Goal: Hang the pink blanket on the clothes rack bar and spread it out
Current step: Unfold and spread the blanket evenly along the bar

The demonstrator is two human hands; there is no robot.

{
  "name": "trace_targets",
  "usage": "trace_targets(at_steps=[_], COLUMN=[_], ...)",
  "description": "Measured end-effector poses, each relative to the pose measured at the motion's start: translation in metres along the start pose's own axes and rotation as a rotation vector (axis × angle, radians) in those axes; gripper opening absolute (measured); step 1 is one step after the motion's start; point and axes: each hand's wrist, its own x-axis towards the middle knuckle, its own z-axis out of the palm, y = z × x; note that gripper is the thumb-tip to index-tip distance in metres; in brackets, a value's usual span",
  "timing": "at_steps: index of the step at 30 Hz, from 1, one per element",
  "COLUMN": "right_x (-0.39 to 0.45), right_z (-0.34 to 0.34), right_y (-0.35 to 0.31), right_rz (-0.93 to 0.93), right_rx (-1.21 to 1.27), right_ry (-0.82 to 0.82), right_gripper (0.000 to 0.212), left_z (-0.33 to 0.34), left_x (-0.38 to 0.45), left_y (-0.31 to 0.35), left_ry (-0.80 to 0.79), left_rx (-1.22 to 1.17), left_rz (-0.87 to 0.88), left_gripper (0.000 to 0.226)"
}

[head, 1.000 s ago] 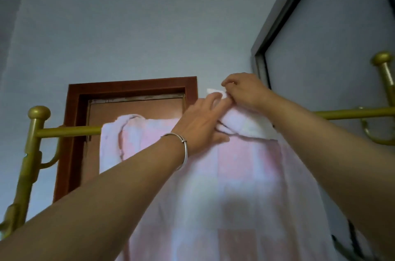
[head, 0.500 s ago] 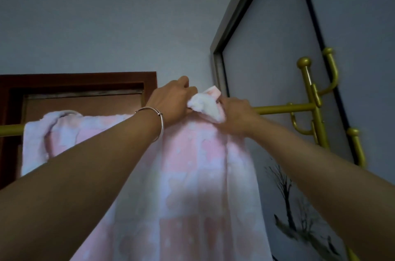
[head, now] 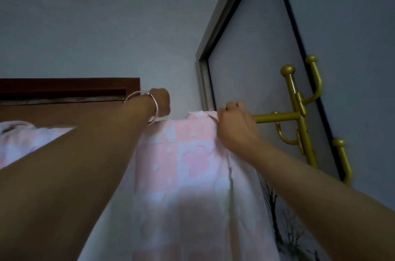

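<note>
The pink blanket [head: 192, 164], with pale flower and check patterns, hangs over the gold clothes rack bar [head: 275, 117] and drapes downward. My right hand [head: 235, 123] grips the blanket's top right edge at the bar. My left hand [head: 161, 102], with a silver bangle on the wrist, reaches over the top of the blanket behind the bar; its fingers are hidden, so I cannot tell what they hold. The bar under the blanket is covered, and the blanket's left end is bunched at the far left.
The rack's gold right post [head: 299, 115] with knobs and curved hooks stands right of my right hand. A grey framed panel [head: 256, 57] with a tree picture leans behind it. A dark red door frame [head: 70, 87] sits behind the blanket on the left.
The bunched white fold between my hands is gone; the blanket's top edge now lies flatter along the bar. My right hand moved right toward the post, and my left hand reached over behind the bar.
</note>
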Motion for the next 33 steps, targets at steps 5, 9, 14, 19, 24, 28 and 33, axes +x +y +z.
trace_targets(at_steps=[5,9,14,19,24,28,33], right_x=[0.006,0.007,0.012,0.008,0.003,-0.007,-0.012], right_z=[-0.001,-0.001,0.0,0.004,0.005,0.004,-0.001], right_y=[0.001,0.005,0.02,0.035,0.051,0.06,0.057], right_rz=[-0.02,-0.06,0.013,0.138,0.241,0.22,0.354], right_rx=[0.055,0.09,0.242,0.447,0.583,0.659,0.741], right_ry=[-0.027,-0.022,-0.003,0.087,0.115,0.064,0.037], right_gripper=[0.032,0.034,0.036,0.038,0.037,0.025,0.035], left_z=[-0.001,0.009,0.016,0.011,0.022,0.025,0.023], left_x=[-0.024,-0.025,-0.021,-0.016,-0.009,-0.008,-0.029], left_y=[0.014,0.031,0.047,0.05,0.055,0.051,0.065], left_ry=[-0.183,-0.046,-0.018,-0.006,0.197,0.154,0.16], left_rx=[-0.532,-0.313,-0.239,-0.137,0.087,-0.128,-0.319], left_rz=[0.242,0.33,0.27,0.209,0.072,0.176,0.367], left_gripper=[0.025,0.025,0.027,0.023,0.027,0.022,0.021])
